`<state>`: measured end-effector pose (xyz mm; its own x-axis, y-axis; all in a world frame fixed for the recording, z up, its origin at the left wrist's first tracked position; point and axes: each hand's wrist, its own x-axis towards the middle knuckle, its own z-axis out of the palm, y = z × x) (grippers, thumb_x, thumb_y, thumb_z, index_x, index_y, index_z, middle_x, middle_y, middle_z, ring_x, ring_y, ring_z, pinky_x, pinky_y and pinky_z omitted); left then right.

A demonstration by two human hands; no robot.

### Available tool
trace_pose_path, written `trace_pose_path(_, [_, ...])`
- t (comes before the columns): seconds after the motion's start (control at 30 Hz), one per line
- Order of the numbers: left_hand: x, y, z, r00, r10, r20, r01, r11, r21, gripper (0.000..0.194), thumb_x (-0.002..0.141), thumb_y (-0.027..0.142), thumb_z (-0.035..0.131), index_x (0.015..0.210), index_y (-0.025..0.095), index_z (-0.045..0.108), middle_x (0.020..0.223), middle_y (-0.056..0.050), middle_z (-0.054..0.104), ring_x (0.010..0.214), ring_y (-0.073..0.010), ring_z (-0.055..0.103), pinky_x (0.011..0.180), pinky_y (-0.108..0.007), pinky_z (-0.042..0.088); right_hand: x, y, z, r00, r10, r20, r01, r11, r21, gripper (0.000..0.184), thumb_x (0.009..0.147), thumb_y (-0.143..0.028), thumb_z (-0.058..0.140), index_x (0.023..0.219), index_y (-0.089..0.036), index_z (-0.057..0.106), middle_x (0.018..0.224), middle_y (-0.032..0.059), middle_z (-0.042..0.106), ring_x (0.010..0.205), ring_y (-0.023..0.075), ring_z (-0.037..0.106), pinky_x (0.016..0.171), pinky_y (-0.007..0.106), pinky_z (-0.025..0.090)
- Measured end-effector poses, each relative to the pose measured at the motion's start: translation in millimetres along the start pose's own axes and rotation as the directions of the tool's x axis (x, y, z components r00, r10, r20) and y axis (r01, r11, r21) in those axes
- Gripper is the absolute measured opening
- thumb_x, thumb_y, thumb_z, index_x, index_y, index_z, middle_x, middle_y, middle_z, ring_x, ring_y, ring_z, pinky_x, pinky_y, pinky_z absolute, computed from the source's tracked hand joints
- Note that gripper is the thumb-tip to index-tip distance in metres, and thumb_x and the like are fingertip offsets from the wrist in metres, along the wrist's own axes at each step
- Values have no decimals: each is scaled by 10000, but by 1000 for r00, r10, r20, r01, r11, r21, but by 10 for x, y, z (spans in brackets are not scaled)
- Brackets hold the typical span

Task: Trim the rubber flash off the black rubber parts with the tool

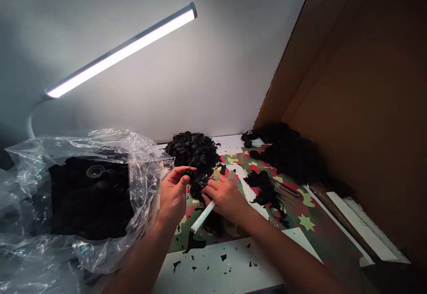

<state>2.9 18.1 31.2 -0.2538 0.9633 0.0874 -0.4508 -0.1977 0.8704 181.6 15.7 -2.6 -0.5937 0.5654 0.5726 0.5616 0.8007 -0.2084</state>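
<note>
My right hand point(223, 196) is closed around a slim, pale white stick-like handle point(203, 217), which slants down to the left. Whatever working end it may have is hidden by the fingers. Beside it, my left hand point(174, 192) is raised with fingers stretched out and the thumb a little apart; nothing clear shows between them. Both hands are just in front of a heap of black flakes point(191, 151), and darker scraps lie between them. A small black scrap point(196, 243) rests on the patterned mat point(307, 222) below the handle.
A clear plastic bag point(143, 187) full of black pieces point(90, 200) stands at left. Black items point(293, 151) pile up at right against a cardboard wall point(367, 85). A thin tool point(287, 188) lies by a black clump point(263, 185). A lit lamp point(126, 49) hangs above.
</note>
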Motion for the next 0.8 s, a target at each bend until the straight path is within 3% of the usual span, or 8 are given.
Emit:
trace_pose_path(0.1, [-99, -43, 16, 999, 10, 38, -10, 1000, 11, 402, 583, 416, 941, 870, 184, 782, 910, -63, 784, 858, -158, 670, 797, -223, 506, 34, 76, -38, 983, 176, 53, -184, 952, 244, 198, 943, -193, 586, 1097, -205, 710, 977, 59, 621, 745, 155, 563, 675, 280, 432])
trace_pose_path(0.23, [-158, -91, -13, 997, 4, 74, -7, 999, 53, 362, 626, 385, 922, 893, 184, 783, 938, -70, 785, 848, -165, 674, 770, -231, 515, 129, -31, -185, 908, 419, 5, -347, 745, 570, 264, 1009, -272, 532, 870, -196, 745, 844, 40, 623, 782, 159, 610, 711, 276, 481])
trace_pose_path(0.33, [-195, -81, -22, 997, 10, 80, -22, 987, 158, 261, 675, 310, 889, 880, 187, 786, 901, -57, 781, 797, -160, 670, 727, -235, 520, 199, -150, -271, 843, 534, -66, -371, 665, 648, 184, 977, -320, 610, 923, -197, 735, 782, 16, 633, 687, 144, 584, 620, 261, 459])
trace_pose_path(0.43, [-239, -44, 1, 996, 54, 70, -71, 962, 262, 141, 692, 215, 853, 813, 196, 782, 819, -32, 766, 765, -159, 673, 711, -238, 531, 226, -228, -296, 864, 471, -177, -281, 743, 608, 134, 915, -283, 705, 1027, -224, 748, 808, 12, 645, 689, 143, 587, 611, 260, 466])
trace_pose_path(0.53, [-270, -14, 36, 992, 112, 62, -126, 948, 292, 98, 689, 170, 827, 764, 205, 774, 766, -15, 750, 732, -154, 672, 696, -236, 539, 218, -266, -276, 892, 384, -240, -192, 801, 568, 111, 931, -220, 676, 994, -242, 765, 869, 32, 685, 766, 155, 643, 687, 273, 519])
trace_pose_path(0.73, [-296, -20, 57, 989, 139, 55, -149, 932, 330, 92, 692, 184, 827, 769, 193, 777, 782, -34, 749, 711, -165, 667, 661, -253, 542, 192, -254, -255, 920, 292, -260, -172, 899, 403, 145, 977, -182, 580, 954, -211, 721, 845, 48, 718, 790, 178, 667, 728, 298, 527])
trace_pose_path(0.8, [-298, -47, 56, 990, 137, 45, -144, 931, 336, 110, 685, 191, 839, 775, 190, 775, 795, -37, 751, 733, -170, 672, 682, -259, 543, 197, -249, -249, 906, 341, -251, -226, 891, 394, 147, 985, -194, 563, 910, -203, 689, 822, 41, 704, 756, 171, 652, 698, 283, 506])
